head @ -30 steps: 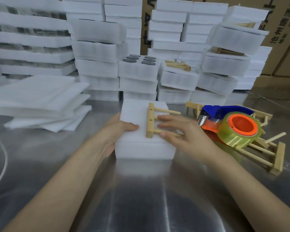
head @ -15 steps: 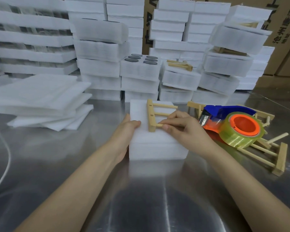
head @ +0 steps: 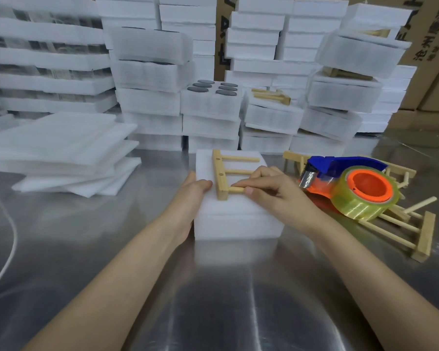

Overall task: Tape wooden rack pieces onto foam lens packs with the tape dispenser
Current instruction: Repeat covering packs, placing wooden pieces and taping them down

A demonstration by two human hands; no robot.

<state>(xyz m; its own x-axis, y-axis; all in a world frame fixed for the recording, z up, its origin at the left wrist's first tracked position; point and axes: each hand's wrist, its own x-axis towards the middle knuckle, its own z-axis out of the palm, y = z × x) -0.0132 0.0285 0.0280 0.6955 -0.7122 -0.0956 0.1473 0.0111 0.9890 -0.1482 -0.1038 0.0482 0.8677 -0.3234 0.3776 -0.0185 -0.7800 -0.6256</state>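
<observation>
At frame centre, my left hand (head: 188, 196) grips the foam pack (head: 235, 214) to steady it; my right hand (head: 274, 192) pinches the wooden rack (head: 222, 173) flat for taping. Tape dispenser (head: 352, 188) lies untouched at right.

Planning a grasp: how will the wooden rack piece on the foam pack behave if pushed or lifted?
Probably stiff and light: the wooden rack piece is one slim bar with thin dowels. Likely slides on the foam pack if nudged; no tape shows, and the right hand pinches a dowel. Dowels may snap sideways.
</observation>
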